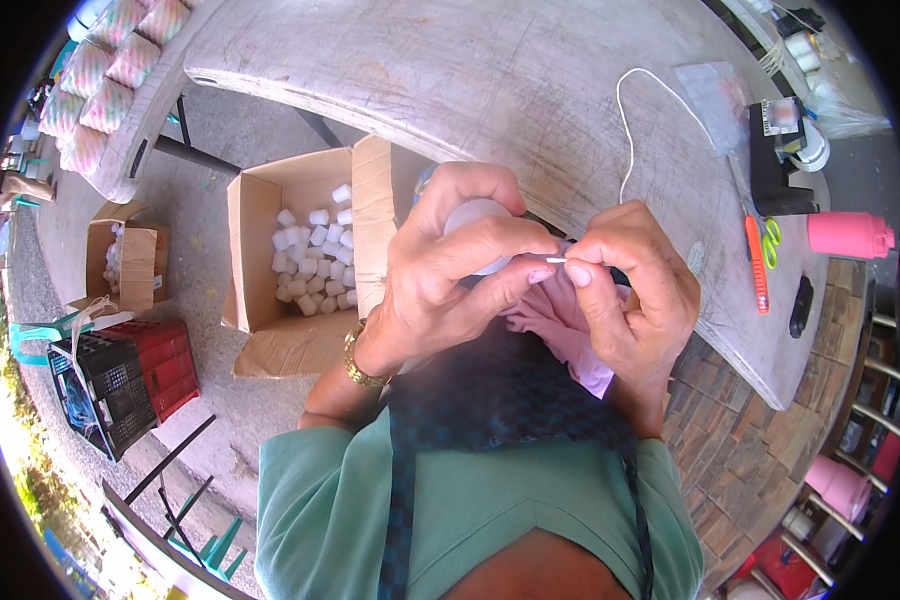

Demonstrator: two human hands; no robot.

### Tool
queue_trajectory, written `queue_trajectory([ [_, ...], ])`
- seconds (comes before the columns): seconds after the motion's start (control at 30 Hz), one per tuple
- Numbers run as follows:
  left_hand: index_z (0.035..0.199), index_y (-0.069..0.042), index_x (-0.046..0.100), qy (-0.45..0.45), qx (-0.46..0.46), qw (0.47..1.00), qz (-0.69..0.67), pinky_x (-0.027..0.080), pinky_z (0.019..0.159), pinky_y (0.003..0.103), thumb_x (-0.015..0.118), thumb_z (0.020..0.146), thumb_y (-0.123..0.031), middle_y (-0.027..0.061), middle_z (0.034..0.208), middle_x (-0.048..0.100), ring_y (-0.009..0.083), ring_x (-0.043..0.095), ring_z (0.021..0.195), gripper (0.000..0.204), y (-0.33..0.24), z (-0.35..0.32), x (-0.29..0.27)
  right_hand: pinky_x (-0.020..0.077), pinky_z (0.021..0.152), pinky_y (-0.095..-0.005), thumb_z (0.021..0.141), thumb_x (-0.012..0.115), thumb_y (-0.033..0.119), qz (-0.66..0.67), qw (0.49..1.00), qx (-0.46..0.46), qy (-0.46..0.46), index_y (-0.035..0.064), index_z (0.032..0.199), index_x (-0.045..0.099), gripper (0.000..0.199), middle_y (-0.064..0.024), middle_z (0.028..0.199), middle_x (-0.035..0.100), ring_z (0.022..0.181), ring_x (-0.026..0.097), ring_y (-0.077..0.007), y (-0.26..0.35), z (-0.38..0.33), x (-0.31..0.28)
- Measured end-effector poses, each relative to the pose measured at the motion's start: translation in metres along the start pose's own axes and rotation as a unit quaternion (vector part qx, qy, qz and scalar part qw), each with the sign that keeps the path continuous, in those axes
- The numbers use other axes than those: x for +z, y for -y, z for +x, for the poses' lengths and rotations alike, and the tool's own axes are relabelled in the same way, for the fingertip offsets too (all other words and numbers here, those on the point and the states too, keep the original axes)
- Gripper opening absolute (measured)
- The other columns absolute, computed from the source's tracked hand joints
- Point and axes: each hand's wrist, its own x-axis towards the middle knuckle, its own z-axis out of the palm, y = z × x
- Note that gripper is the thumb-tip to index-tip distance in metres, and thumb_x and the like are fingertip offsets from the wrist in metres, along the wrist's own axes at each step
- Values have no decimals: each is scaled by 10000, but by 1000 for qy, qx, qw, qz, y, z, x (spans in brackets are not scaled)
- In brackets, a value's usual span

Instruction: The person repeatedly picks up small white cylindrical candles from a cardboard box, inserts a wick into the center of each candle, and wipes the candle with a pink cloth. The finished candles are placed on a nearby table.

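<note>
My left hand [450,260] is closed around a pale, round object [478,212], mostly hidden by my fingers. Its thumb and index finger are also pinched together beside a short piece of white cord [557,260]. Close on the right, my right hand [642,290] grips that cord between thumb and index finger, so only a small length shows. Whether the cord joins the round object cannot be made out. Pink cloth [560,325] lies below my hands, over a dark apron [500,390].
An open cardboard box [252,245] with many white cylindrical pieces [315,250] stands left. On the table [530,90] are a white cable [625,120], an orange cutter [756,265], green-handled scissors [770,242] and a pink bottle [850,235]. Crates [120,380] sit lower left.
</note>
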Motion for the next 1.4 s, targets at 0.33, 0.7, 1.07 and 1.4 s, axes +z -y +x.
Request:
queue_trajectory([
  [0.33, 900, -72, 720, -7, 9, 1000, 16, 463, 931, 424, 775, 722, -30, 88, 978, 549, 205, 570, 870, 191, -1, 3, -1, 451, 471, -273, 834, 666, -43, 9, 995, 94, 30, 13, 900, 628, 94, -82, 789, 600, 569, 589, -133, 14, 1, -1],
  [0.7, 843, -67, 699, -23, 0, 1000, -20, 450, 1024, 499, 779, 759, -87, 107, 978, 566, 194, 585, 873, 118, 5, 1, 0, 459, 505, -284, 839, 663, -28, -16, 999, 30, 13, 7, 881, 617, 72, -92, 795, 602, 620, 590, -162, 4, 1, 4],
  [1.07, 1500, -58, 8, 60, 32, 997, -20, 450, 955, 459, 602, 769, 108, 208, 1161, 542, 279, 579, 974, 957, 11, -3, -3, 501, 568, -262, 806, 675, -68, 5, 1000, 28, -12, -14, 891, 611, 120, -132, 866, 673, 674, 633, -177, 16, 5, 4],
  [1.4, 1486, 80, 120, -39, 57, 998, -1, 482, 908, 416, 679, 698, 137, 180, 1068, 665, 323, 640, 997, 969, 13, -1, 6, 525, 629, -287, 816, 658, -28, -55, 998, 32, -6, 8, 869, 602, 85, -143, 888, 690, 760, 670, -211, 22, 5, 9],
])
